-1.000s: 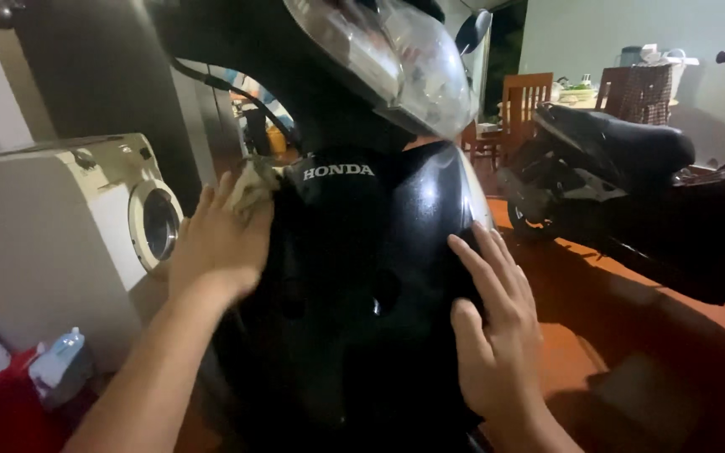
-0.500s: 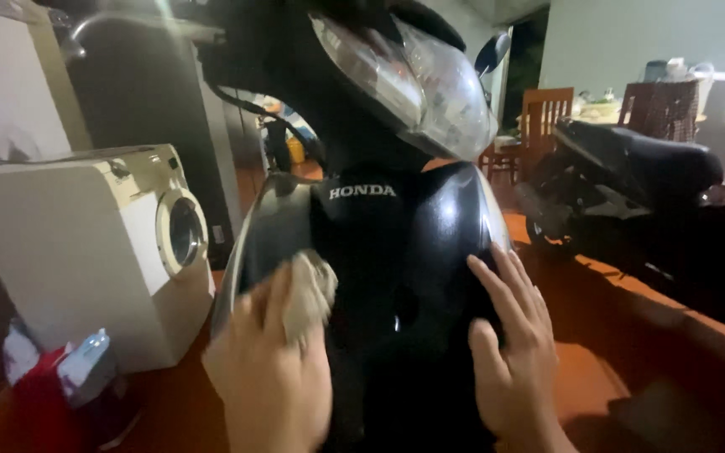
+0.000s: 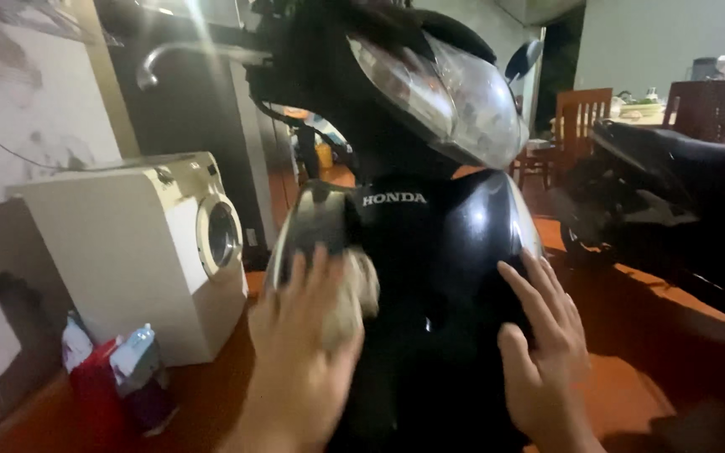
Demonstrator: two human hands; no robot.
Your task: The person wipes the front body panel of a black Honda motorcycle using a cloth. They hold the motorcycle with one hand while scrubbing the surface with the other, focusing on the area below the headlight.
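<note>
A black scooter fills the middle of the head view, its glossy front panel (image 3: 438,243) facing me under a clear headlight cover (image 3: 455,101). My left hand (image 3: 304,352) presses a pale, crumpled cloth (image 3: 354,294) against the left side of the panel, near its silver trim. My right hand (image 3: 543,344) lies flat with fingers spread on the right side of the same panel and holds nothing.
A white front-loading washing machine (image 3: 140,252) stands at the left by the wall. A red container with bottles (image 3: 111,377) sits on the floor in front of it. A second dark scooter (image 3: 681,184) is parked at the right, with wooden chairs (image 3: 576,126) behind.
My left hand slid the cloth from the top of the panel down its left side, then slightly back up. My right hand stayed flat on the right side.
</note>
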